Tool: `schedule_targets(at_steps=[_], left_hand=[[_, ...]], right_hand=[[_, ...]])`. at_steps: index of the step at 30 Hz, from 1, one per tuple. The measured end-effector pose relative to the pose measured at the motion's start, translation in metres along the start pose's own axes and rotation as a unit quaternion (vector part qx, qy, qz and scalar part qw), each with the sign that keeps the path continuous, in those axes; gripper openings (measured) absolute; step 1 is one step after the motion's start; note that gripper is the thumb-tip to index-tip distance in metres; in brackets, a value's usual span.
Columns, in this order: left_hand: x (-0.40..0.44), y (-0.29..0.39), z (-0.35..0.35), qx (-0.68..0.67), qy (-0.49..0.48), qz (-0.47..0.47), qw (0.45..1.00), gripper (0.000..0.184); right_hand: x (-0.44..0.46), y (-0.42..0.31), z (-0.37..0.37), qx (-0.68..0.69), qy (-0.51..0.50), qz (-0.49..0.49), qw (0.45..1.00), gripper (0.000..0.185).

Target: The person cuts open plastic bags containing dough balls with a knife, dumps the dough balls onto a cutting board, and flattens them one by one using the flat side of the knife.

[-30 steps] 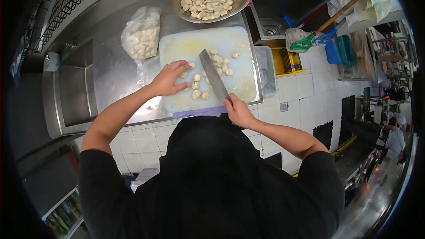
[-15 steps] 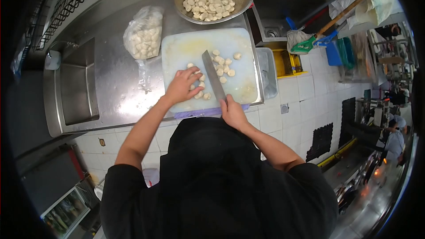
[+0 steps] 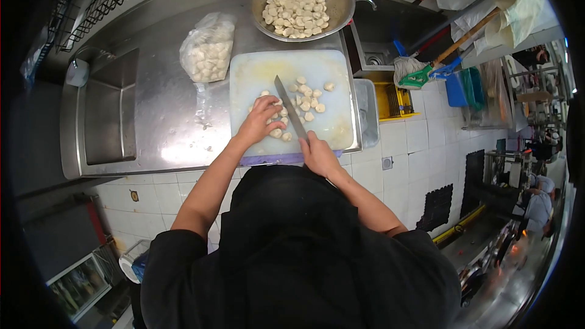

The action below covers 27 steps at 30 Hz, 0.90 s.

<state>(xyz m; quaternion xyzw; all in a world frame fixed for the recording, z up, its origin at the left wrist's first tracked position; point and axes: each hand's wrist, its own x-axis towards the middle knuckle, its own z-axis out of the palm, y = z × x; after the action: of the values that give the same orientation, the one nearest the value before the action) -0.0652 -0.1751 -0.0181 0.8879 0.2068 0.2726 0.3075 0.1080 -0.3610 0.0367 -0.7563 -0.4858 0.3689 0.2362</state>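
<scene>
My right hand [image 3: 318, 153] is closed around the handle of a kitchen knife [image 3: 289, 106], its long blade slanting up and left over the cutting board. My left hand [image 3: 258, 122] lies over small pale balls of food [image 3: 276, 133] left of the blade, thumb and fingers apart; some balls are hidden beneath it. To the blade's right is a loose group of pale balls [image 3: 309, 101], some seemingly cut. Under everything is a whitish cutting board [image 3: 256, 64] with yellow stains, and a purple cloth [image 3: 274, 159] shows at its near edge.
Behind the board sits a metal colander [image 3: 261, 1] full of pale pieces. A plastic bag [image 3: 208, 49] of balls lies to the left, near a sink [image 3: 111, 109]. A clear tub [image 3: 365, 113] and yellow crate [image 3: 393, 102] are at right. Another person [image 3: 538, 204] stands far right.
The view has shifted slightly. The knife blade is turned more edge-on and sits closer to my left hand's fingers. Both hands remain over the board.
</scene>
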Motion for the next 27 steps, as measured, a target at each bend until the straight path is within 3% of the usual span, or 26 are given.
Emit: schedule_targets(at_steps=[6,19,27], left_hand=[[0.001,-0.001,0.007,0.001,-0.006,-0.055,0.998,0.049],[-0.002,-0.006,0.02,0.026,0.022,-0.032,0.999,0.044],[0.0,-0.006,0.015,0.004,0.002,-0.041,0.999,0.043]], right_hand=[[0.008,0.002,0.006,-0.001,0.02,-0.017,1.0,0.03],[-0.029,-0.026,-0.026,-0.045,-0.015,-0.006,0.999,0.027],[0.005,-0.019,0.008,-0.065,0.003,-0.01,0.998,0.026]])
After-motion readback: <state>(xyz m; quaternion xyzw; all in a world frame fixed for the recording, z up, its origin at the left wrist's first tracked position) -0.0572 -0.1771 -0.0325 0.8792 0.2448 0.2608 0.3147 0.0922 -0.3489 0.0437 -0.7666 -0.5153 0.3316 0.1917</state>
